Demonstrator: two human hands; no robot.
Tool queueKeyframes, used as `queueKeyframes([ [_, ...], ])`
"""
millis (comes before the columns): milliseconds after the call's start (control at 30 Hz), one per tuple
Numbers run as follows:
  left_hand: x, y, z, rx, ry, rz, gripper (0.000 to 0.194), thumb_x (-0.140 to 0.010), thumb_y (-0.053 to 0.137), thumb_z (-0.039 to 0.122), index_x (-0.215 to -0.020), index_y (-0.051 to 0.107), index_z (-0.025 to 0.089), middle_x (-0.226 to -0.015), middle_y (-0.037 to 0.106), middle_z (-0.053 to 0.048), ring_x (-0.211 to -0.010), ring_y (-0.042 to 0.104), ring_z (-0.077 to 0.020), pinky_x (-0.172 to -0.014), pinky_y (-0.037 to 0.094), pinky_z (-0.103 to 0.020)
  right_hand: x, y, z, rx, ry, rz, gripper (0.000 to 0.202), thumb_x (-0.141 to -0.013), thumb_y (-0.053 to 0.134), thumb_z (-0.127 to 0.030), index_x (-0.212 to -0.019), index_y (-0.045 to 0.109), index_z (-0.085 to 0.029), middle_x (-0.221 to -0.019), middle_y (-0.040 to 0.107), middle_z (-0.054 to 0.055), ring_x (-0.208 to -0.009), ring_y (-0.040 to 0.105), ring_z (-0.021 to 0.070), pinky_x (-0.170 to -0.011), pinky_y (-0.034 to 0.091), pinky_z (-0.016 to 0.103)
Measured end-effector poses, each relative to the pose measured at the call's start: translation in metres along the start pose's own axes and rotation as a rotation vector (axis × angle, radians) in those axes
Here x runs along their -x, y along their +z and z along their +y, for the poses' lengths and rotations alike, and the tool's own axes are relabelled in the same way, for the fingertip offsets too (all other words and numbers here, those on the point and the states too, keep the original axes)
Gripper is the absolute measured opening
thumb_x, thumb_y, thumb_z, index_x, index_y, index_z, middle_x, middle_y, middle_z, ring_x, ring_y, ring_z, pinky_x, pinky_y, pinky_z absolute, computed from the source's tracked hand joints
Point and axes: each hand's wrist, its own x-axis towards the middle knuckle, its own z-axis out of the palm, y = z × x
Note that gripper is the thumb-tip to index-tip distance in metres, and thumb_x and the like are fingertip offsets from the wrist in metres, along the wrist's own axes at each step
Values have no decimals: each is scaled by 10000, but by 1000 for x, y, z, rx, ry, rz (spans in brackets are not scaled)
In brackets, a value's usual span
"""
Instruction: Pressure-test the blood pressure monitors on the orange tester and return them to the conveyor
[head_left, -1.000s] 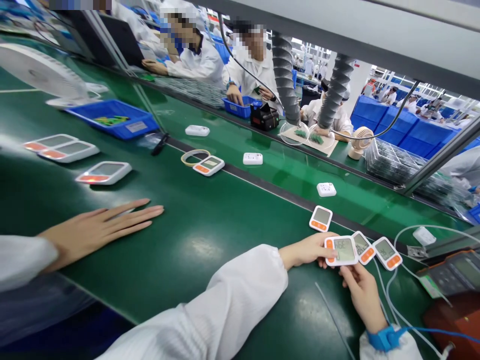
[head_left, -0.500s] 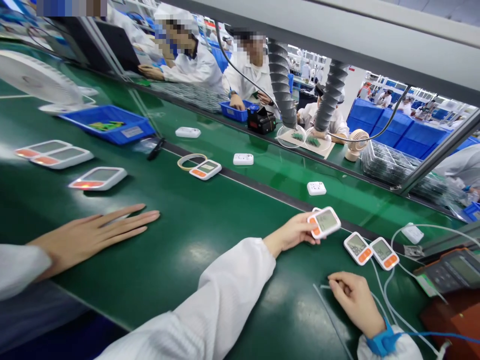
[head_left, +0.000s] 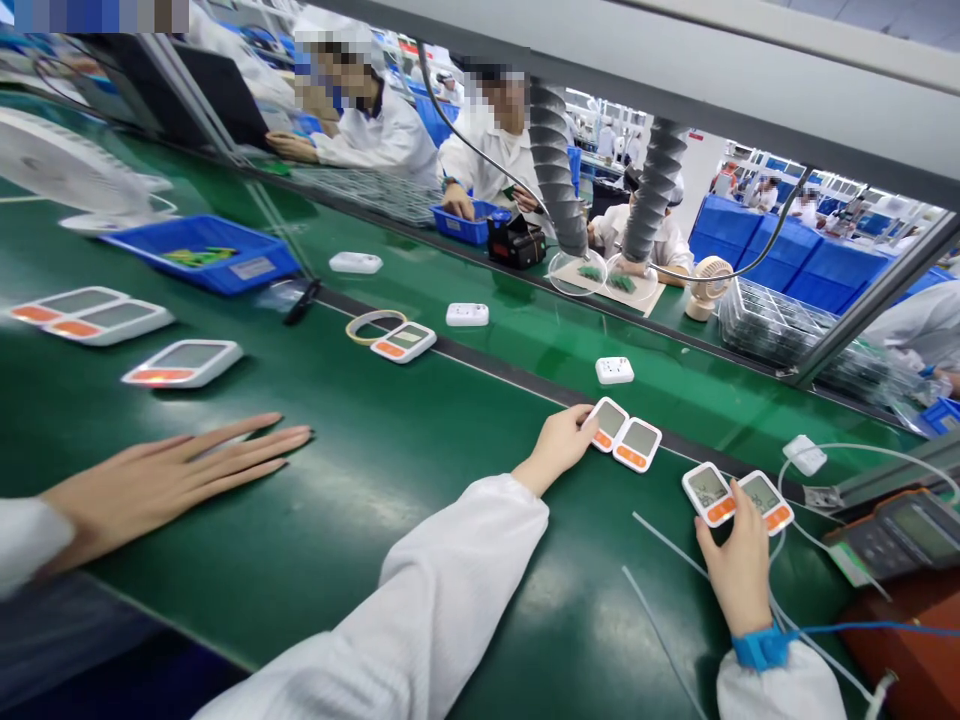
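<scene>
My left hand [head_left: 561, 440] pinches the near edge of a white display unit [head_left: 609, 424] with a grey screen and orange buttons. Against its right side lies a second display unit [head_left: 637, 444], flat on the green bench [head_left: 465, 450]. My right hand [head_left: 739, 565], wearing a blue wrist strap [head_left: 763, 648], has its thumb and fingers around the lower part of a lit display unit [head_left: 709, 490]. Its fingertips also overlap another lit display unit [head_left: 763, 500] just to the right. Thin white tubes [head_left: 667, 545] run beneath and past this hand.
A co-worker's flat hand [head_left: 180, 480] rests at left, near several more display units [head_left: 184, 362]. Behind are a blue tray [head_left: 255, 268], a tape ring with a unit [head_left: 403, 342], and small white boxes [head_left: 615, 370]. A grey meter [head_left: 919, 535] stands at right.
My left hand has lowered the display units it held; two now lie side by side by the bench strip. My right hand has moved up onto the lit unit.
</scene>
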Motion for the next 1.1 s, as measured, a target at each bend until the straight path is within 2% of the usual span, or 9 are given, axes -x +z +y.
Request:
queueKeyframes([
  [133, 6, -3, 11, -152, 161, 91, 215, -793, 613, 312, -890, 726, 157, -1073, 671, -137, -1100, 577, -325, -1054, 404, -483, 1, 2, 2, 45, 46, -12, 719, -918, 464, -559, -1452, 397, -83, -1294, 563, 222, -1206, 517, 372, -1032, 398, 515],
  [233, 23, 12, 23, -171, 270, 109, 250, -843, 554, 279, -987, 705, 142, -1107, 646, -143, -1094, 575, -287, -1045, 423, -460, 2, 2, 1, 41, 49, -30, 757, -906, 484, -588, -1469, 379, -93, -1311, 558, 221, -1225, 514, 371, -1032, 401, 515],
  [333, 57, 43, 32, -37, 327, -166, 252, -892, 506, 280, -1008, 691, 153, -898, 677, -82, -764, 624, -180, -779, 542, -342, 2, 1, -3, 48, -9, -104, 707, -894, 530, -569, -1473, 419, -179, -1421, 475, 196, -1312, 447, 372, -1048, 392, 533],
  [400, 80, 63, 34, 61, 318, -328, 307, -866, 571, 288, -1131, 668, 170, -1069, 681, -102, -865, 645, -186, -788, 548, -320, 3, 0, -4, 36, -48, -167, 597, -899, 538, -517, -1428, 496, -242, -1467, 435, 158, -1345, 415, 366, -1058, 388, 544],
  [533, 102, 83, 34, 293, 108, -541, 598, -805, 691, 339, -1370, 529, 232, -1391, 537, -141, -1063, 619, -238, -831, 541, -340, 2, -3, -3, -109, -22, -180, 526, -891, 555, -472, -1359, 570, -233, -1422, 492, 142, -1338, 436, 340, -1088, 376, 546],
  [700, 92, 85, 32, 694, -171, -626, 831, -711, 786, 315, -1446, 402, 258, -1467, 417, -177, -731, 624, -98, -704, 507, -294, 0, -5, -6, -463, 131, -187, 403, -882, 604, -496, -1158, 665, -209, -1361, 553, 137, -1177, 586, 297, -948, 512, 450],
  [800, 89, 87, 32, 678, -282, -549, 820, -660, 824, 327, -1382, 466, 175, -1238, 568, -162, -673, 601, -102, -650, 474, -281, 2, -3, -12, -737, 318, -180, 397, -864, 650, -509, -1093, 634, -184, -1242, 619, 149, -969, 675, 248, -813, 562, 376],
  [933, 92, 84, 37, 686, -209, -666, 625, -690, 817, 365, -1217, 575, 131, -923, 649, -62, -663, 552, -107, -613, 423, -250, 7, -2, -23, -1044, 435, -153, 637, -754, 797, -459, -1285, 528, -235, -1079, 635, 58, -826, 687, 191, -762, 576, 333],
  [1100, 89, 75, 41, 738, -213, -736, 612, -681, 824, 391, -1170, 555, 141, -878, 642, -34, -669, 569, -119, -592, 434, -243, 6, -11, -24, -1001, 441, -319, 575, -856, 671, -537, -1310, 603, -192, -968, 679, 70, -767, 666, 195, -705, 573, 327],
])
